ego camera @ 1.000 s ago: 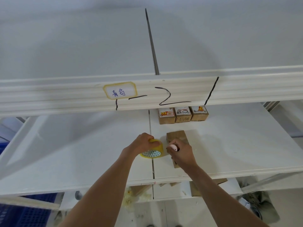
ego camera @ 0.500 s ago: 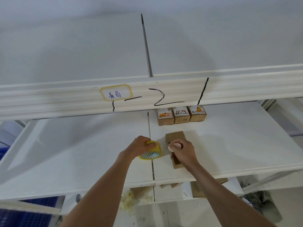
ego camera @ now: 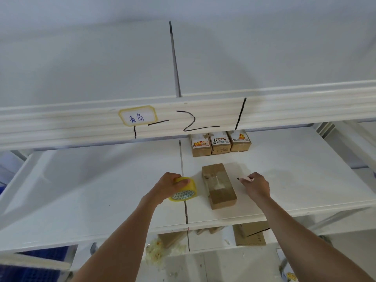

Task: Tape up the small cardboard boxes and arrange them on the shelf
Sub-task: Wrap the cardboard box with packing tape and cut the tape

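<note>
left hand (ego camera: 170, 186): I'm curling fingers round the yellow tape roll (ego camera: 184, 191), resting it on the shelf (ego camera: 101, 190).
right hand (ego camera: 255, 185): I'm pinching a small pen-like tool (ego camera: 245, 178), just right of the box.
box (ego camera: 218, 185): lying between my hands, taped strip on top — probably light, stiff; I'm judging the long sides best to grasp.
around: three labelled boxes (ego camera: 220, 144) standing at the back — nothing blocking.
</note>
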The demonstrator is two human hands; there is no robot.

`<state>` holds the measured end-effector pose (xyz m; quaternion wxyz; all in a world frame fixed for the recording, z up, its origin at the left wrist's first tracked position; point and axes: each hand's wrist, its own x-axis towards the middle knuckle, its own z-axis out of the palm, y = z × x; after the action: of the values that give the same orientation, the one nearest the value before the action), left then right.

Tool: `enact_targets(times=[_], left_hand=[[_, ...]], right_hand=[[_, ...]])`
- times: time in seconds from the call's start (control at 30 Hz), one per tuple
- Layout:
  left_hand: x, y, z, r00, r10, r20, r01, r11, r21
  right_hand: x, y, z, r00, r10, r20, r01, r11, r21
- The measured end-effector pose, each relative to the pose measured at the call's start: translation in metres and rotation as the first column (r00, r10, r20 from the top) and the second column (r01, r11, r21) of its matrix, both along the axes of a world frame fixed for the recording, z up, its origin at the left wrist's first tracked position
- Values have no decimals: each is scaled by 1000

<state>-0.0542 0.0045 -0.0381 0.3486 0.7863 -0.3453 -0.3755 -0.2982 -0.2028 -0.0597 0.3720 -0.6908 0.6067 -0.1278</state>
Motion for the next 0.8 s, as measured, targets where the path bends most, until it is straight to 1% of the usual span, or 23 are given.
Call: enact_targets(times=[0.1,0.17,0.2,0.23,0.27,0.3,0.33,0.37,0.4,0.43,0.5,0.53,0.6,0.67,0.8], left_hand=[[-2,3,1,1000,2,-4,-2,1000,-1],[-2,5,2,1000,-3,1,3,1000,3],[-3,5,2,1000,-2,6,2,1000,5],[-3,6,2,1000,0,11,0,1000,5],[-3,6,2,1000,2,18,-2,1000,4],[-4,6,3,1000,4,26,-4,1000,3],[-4,6,3,999,5,33,-5,1000,1],[-4,6,3,999,6,39,-6,1000,-3],[-5,6,3,999,7,48,-6,1000,-8],[-5,6,3,998,6,55,-6,1000,-12],[-8,6,3,998,2,65,-1,1000,-15],[-8,7,3,997,0,71,0,1000,-12],[-10,8,3,997,8,74,-7,1000,-7],[-10,10,4,997,15,78,-14,1000,-10],[-11,15,7,992,0,129,0,1000,-2]], right_hand=[[-4,-1,-6,998,19,-67,-16,999,41],[-4,4,-2,987,2,-160,7,998,55],[-3,9,2,970,-29,-243,32,999,10],[1,14,7,946,-70,-317,46,996,-82],[7,20,15,937,-104,-332,39,980,-198],[16,28,24,953,-98,-286,6,952,-306],[28,36,33,979,-33,-199,-44,928,-370],[42,44,44,995,67,-79,-91,927,-364],[56,54,54,987,163,-2,-155,932,-327],[69,63,62,965,262,23,-247,933,-261],[92,78,71,895,445,-30,-445,891,-91],[101,84,73,869,490,-73,-491,871,9],[111,91,74,831,535,-152,-519,844,134],[115,94,70,833,520,-188,-490,852,184],[118,97,66,872,470,-135,-430,869,246]])
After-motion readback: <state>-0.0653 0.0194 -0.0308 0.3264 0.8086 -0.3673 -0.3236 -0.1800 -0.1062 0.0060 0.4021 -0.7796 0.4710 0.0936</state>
